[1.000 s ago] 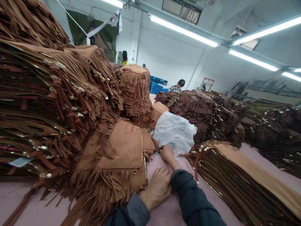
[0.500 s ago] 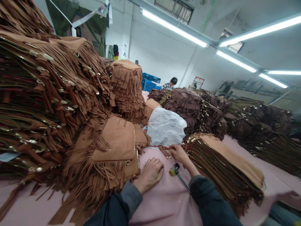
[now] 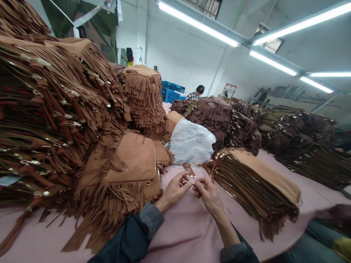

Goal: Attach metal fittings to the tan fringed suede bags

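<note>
My left hand and my right hand meet above the pink cloth, fingertips almost touching. Both pinch, but whatever lies between the fingers is too small to make out. Just beyond the fingertips lie short brown leather straps with shiny metal ends. To the left is a tan fringed suede bag with a gold zip, resting on other fringed pieces. On the right, a row of tan bags is packed edge to edge. A crumpled translucent plastic bag sits behind the straps.
Tall stacks of brown fringed bags rise at the left, with another fringed stack further back. Dark brown bags are heaped across the table beyond. A person in a checked top is in the background near blue crates.
My right hand has left the straps and come nearer, meeting my left hand, which has risen from the cloth into a pinch. The hammer seen beside my right arm no longer shows.
</note>
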### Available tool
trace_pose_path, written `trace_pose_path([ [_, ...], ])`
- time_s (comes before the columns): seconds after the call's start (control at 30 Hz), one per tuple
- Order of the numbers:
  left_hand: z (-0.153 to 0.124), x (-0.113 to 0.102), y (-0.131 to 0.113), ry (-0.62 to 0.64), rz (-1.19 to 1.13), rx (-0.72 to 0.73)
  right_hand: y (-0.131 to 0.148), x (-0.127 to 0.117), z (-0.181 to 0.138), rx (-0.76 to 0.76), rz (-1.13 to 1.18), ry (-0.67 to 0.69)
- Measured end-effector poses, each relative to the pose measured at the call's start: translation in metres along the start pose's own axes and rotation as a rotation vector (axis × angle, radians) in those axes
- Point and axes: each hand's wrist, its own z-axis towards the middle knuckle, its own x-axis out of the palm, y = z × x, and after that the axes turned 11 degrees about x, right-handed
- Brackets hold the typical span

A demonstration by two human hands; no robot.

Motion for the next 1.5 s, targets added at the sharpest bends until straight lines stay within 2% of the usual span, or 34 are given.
trace_pose_path([
  [0.1,-0.002,0.001,-0.003,0.127,-0.076,0.042,-0.005,0.004,-0.004,-0.007,0.051,-0.053],
  [0.27,-0.004,0.003,0.0,0.096,-0.088,-0.043,-0.002,0.013,-0.008,-0.057,0.084,-0.115],
  [0.37,-0.006,0.004,-0.002,0.148,-0.134,-0.117,0.0,0.017,-0.011,-0.083,0.068,-0.131],
  [0.47,-0.007,0.005,-0.006,0.212,-0.169,-0.108,-0.002,0.018,-0.015,-0.13,0.038,-0.143],
  [0.53,-0.006,0.005,-0.008,0.181,-0.135,-0.072,-0.004,0.018,-0.017,-0.144,0.0,-0.15],
  [0.67,-0.004,0.004,-0.007,0.041,-0.104,-0.052,-0.012,0.019,-0.023,-0.197,-0.17,-0.184],
  [0.9,-0.005,0.004,-0.005,0.1,-0.172,-0.113,-0.011,0.014,-0.031,-0.317,-0.488,-0.201],
  [1.03,-0.006,0.003,-0.003,0.096,-0.156,-0.088,-0.006,0.018,-0.035,-0.306,-0.422,-0.143],
  [1.17,-0.012,0.007,-0.008,0.083,0.051,0.025,-0.012,0.024,-0.037,-0.204,-0.271,-0.124],
  [1.3,-0.023,0.004,-0.014,0.128,0.433,0.102,-0.034,0.024,-0.033,-0.176,-0.313,-0.165],
  [1.4,-0.033,-0.015,-0.029,0.061,0.822,0.136,-0.05,0.022,-0.03,-0.209,-0.382,-0.168],
  [1.5,-0.043,-0.052,-0.053,-0.066,1.188,0.079,-0.057,0.02,-0.031,-0.222,-0.412,-0.179],
])
